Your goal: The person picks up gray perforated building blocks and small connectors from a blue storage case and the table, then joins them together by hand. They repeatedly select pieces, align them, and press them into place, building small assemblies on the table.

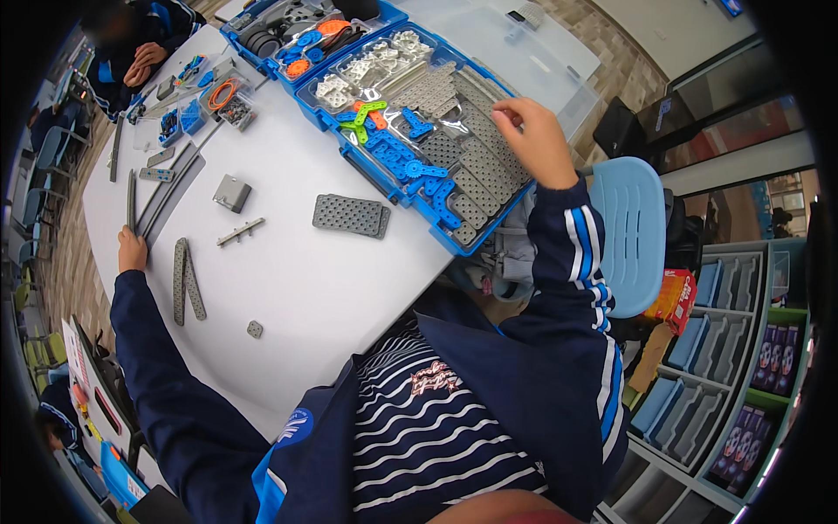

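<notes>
At the table's left edge, my left hand (131, 251) is closed round the near end of a long, narrow grey beam (132, 199). My right hand (531, 135) is over the right side of a blue parts case (356, 168), its fingers curled in; whether anything is between them is hidden. Under a clear film in that case lie perforated grey plates (489, 170), blue plastic pieces (393, 155), white connectors (406, 48) and a green three-armed piece (360, 120). On the white table (288, 279) are stacked grey perforated plates (349, 215) and two grey perforated strips (181, 279).
A grey box-shaped block (231, 193), a shaft with collars (241, 231) and a small grey plate (254, 329) lie on the table. Farther back are a clear tray (229, 103) and another person's hands (142, 65). A light-blue chair (630, 236) stands at the right.
</notes>
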`<state>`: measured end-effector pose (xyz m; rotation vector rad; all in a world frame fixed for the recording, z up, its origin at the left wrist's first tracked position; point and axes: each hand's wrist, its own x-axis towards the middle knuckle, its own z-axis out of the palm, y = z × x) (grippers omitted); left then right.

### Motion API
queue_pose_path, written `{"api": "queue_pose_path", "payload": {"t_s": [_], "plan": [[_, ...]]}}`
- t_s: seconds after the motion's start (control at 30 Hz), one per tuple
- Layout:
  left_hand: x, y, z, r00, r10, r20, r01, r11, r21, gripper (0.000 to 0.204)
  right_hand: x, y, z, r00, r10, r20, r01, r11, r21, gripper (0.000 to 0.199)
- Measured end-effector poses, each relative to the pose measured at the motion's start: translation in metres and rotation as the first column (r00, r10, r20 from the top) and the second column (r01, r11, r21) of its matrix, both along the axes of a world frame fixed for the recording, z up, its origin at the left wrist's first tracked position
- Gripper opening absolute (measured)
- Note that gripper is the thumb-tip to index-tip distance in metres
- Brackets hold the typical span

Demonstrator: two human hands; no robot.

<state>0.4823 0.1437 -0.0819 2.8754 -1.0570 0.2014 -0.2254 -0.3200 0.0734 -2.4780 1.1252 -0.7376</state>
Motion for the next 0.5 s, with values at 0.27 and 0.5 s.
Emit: {"api": "queue_pose_path", "payload": {"t_s": [0.27, 0.5], "plan": [[-0.035, 0.023, 0.007, 0.989, 0.085, 0.119, -0.062, 0.98, -0.189, 0.046, 0.021, -0.12, -0.022, 0.934, 0.351, -0.063, -0.355, 0.906, -0.229, 0.018], [-0.097, 0.038, 0.058, 0.996, 0.049, 0.069, -0.017, 0.916, -0.401, 0.042, 0.033, -0.129, -0.034, 0.934, 0.328, -0.145, -0.335, 0.942, -0.03, 0.016]]}}
